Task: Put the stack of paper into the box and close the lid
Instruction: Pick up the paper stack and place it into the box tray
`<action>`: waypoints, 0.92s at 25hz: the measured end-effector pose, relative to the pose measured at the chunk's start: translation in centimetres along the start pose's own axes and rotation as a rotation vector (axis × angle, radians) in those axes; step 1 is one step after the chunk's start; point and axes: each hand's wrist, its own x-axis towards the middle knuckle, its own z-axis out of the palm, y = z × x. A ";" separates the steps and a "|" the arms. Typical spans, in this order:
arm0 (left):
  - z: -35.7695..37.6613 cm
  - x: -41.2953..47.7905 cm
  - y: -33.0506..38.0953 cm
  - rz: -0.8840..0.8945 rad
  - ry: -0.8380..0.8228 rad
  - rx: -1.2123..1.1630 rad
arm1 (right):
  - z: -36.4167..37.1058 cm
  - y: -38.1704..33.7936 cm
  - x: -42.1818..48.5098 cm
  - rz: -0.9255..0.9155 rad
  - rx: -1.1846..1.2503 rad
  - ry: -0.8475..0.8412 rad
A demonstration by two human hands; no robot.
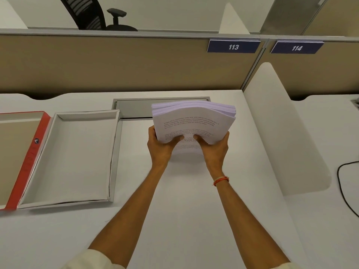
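Only the head view to go on here. Both hands are clamped on the stack of paper: left hand on the near left corner, right hand on the near right corner, thumbs on top of the printed sheet. The stack is up off the surface, tilted with its far edge raised and fanned a bit.

The thing that matters: the box sits open to the left of the hands, well apart from the stack. Its long axis runs away from the person, same way as the stack's, so I'd guess a plain sideways carry with no turning. The left hand is the nearer one.

The red lid lies open flat at the box's left side and is cut off by the frame edge. The fingers under the stack are hidden, and the text is too blurry to read.
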 end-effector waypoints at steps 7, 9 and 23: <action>0.4 0.4 -0.3 -0.020 0.014 0.014 | 0.6 0.4 0.0 0.055 0.003 0.048; 0.6 0.5 -0.2 -0.028 0.019 0.019 | 0.9 0.5 0.1 0.064 0.005 0.050; 1.0 3.9 3.1 -0.166 -0.015 0.436 | 2.7 -2.6 3.4 0.220 -0.443 -0.087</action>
